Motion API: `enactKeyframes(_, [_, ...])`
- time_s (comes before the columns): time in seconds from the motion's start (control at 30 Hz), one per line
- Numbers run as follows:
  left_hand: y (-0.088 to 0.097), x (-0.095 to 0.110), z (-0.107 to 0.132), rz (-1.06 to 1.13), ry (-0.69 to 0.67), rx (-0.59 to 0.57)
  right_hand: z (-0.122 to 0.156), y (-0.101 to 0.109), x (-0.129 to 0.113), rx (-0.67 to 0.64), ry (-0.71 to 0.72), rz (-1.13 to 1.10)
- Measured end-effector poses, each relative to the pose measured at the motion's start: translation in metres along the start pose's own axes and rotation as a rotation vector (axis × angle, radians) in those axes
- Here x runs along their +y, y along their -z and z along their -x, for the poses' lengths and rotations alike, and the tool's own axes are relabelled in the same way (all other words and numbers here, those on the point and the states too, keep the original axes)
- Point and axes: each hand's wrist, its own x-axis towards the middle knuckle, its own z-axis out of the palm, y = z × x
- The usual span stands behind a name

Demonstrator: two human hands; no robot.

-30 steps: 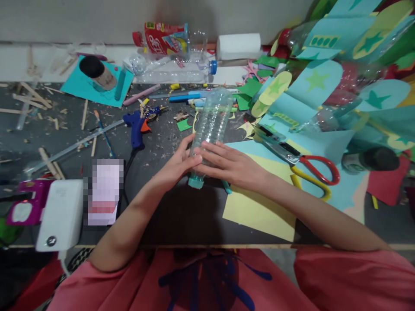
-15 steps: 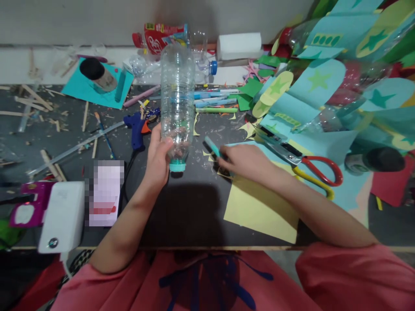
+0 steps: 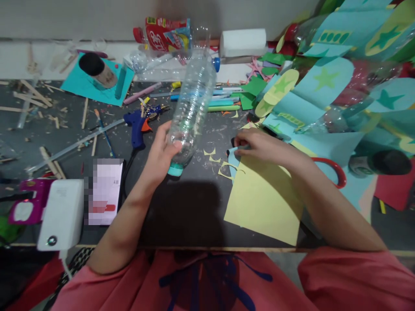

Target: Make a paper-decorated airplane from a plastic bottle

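Note:
My left hand (image 3: 165, 151) is wrapped round the neck end of a clear plastic bottle (image 3: 194, 95) with a green cap (image 3: 175, 169). The bottle is tilted, its cap toward me and its base leaning away to the right. My right hand (image 3: 251, 144) is low over the far edge of a yellow paper sheet (image 3: 262, 203), with its fingers curled together. A bit of light blue and dark tips show at the fingertips, but what they hold is mostly hidden. Light-blue paper (image 3: 232, 159) and thin yellow paper scraps (image 3: 223, 166) lie just beside it.
A blue glue gun (image 3: 138, 127) and a phone (image 3: 105, 190) lie to the left, with a white power bank (image 3: 61, 216) nearby. Several markers (image 3: 223, 101) lie behind. Red-handled scissors (image 3: 337, 170), partly behind my right forearm, and paper-covered bottles (image 3: 327, 80) are at right.
The bottle has tipped to the right at its base and turned in my left hand. My right hand has moved right and slightly away; the teal stick it held no longer shows clearly.

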Motion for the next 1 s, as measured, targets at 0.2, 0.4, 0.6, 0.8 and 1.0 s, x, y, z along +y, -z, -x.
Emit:
enactKeyframes(0.2, [0.015, 0.021, 0.006, -0.430, 0.109, -0.164, 0.006, 0.005, 0.001, 0.049, 0.028, -0.306])
enactKeyframes(0.4, [-0.008, 0.038, 0.025, -0.732, -0.085, -0.070, 0.015, 0.005, 0.004, 0.212, 0.023, -0.681])
enactKeyframes(0.6, [-0.070, 0.038, 0.044, -0.039, 0.251, -0.521, 0.016, 0.002, 0.004, 0.237, 0.064, -0.764])
enactKeyframes(0.8, [-0.105, 0.021, 0.026, 0.214, 0.649, -0.497, 0.035, -0.022, -0.020, 0.429, 0.009, -0.399])
enactKeyframes(1.0, [-0.107, 0.009, 0.026, 0.121, 0.506, -0.480, 0.078, -0.066, -0.030, 0.397, -0.057, -0.086])
